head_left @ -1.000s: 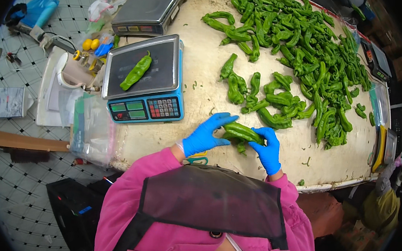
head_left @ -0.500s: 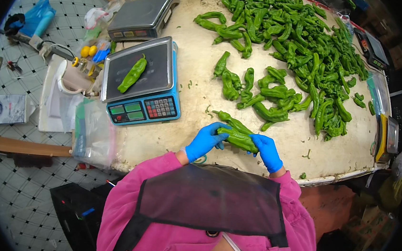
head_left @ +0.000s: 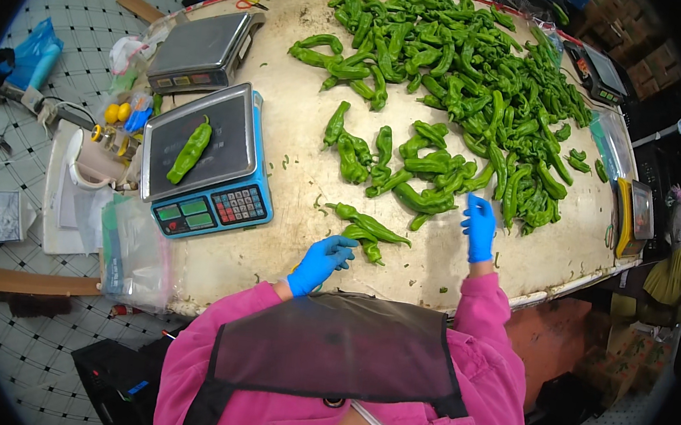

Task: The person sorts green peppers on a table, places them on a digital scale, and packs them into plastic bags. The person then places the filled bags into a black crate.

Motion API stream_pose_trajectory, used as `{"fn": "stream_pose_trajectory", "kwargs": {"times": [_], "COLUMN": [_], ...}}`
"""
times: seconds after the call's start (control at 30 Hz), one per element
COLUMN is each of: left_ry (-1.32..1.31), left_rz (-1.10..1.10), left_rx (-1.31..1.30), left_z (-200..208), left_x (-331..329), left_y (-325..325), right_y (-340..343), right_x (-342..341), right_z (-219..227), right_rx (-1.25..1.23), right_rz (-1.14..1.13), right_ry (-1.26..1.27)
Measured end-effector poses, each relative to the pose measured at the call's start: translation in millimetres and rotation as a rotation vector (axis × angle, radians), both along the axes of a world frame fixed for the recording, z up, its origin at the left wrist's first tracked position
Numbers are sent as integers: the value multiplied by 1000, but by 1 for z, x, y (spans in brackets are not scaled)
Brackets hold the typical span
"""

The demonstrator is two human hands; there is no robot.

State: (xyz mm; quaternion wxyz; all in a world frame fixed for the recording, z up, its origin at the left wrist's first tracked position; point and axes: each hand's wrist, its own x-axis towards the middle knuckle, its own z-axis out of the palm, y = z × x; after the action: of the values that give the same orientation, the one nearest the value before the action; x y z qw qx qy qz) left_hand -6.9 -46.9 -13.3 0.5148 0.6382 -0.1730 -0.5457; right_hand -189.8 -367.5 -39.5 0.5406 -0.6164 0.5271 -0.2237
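Note:
My left hand point(head_left: 321, 266), in a blue glove, hovers at the table's near edge with its fingers stretched out and nothing in them. Just beyond its fingertips lie two or so green peppers point(head_left: 370, 225), one crossing the other. My right hand point(head_left: 479, 231), gloved in blue too, reaches forward with fingers extended, close to the near side of a loose cluster of green peppers point(head_left: 431, 190). No pepper shows in it. A single green pepper point(head_left: 191, 149) rests on the metal pan of a blue digital scale point(head_left: 237, 206) to the left.
A large heap of green peppers point(head_left: 466, 70) covers the far right of the table point(head_left: 296, 160). Behind the blue scale stands a grey scale point(head_left: 201, 48). Clear plastic bags point(head_left: 139, 251) hang at the left edge; a yellow scale point(head_left: 631, 218) sits at the right edge.
Both hands have let go of the pepper they held, and it lies on the table beside another. My right hand has moved away toward the cluster, my left hand back. The whole view has shifted.

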Motion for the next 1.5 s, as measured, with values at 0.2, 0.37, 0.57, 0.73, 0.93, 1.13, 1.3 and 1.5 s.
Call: {"fn": "stream_pose_trajectory", "kwargs": {"times": [0.2,0.37,0.57,0.73,0.93,1.13,1.3,1.5], "left_ry": [34,160,363,422,501,956,644,631], "left_rz": [-14,-17,15,66,129,239,171,75], "left_rx": [-11,-25,-268,-386,-391,-377,-252,-235], "left_z": [4,-2,9,4,9,28,0,4], "left_x": [-3,0,-11,-11,-10,6,2,-6], "left_y": [-2,-2,-18,-18,-11,-5,0,1], "right_y": [24,79,143,168,167,154,148,140], "right_x": [39,16,14,22,24,19,23,28], "right_z": [-28,-3,20,17,13,14,16,26], "right_rx": [192,161,-25,-133,-200,-310,-153,138], "right_rz": [101,163,269,322,367,395,381,337], "right_ry": [-4,-264,-301,-375,-388,-397,-484,-591]}}
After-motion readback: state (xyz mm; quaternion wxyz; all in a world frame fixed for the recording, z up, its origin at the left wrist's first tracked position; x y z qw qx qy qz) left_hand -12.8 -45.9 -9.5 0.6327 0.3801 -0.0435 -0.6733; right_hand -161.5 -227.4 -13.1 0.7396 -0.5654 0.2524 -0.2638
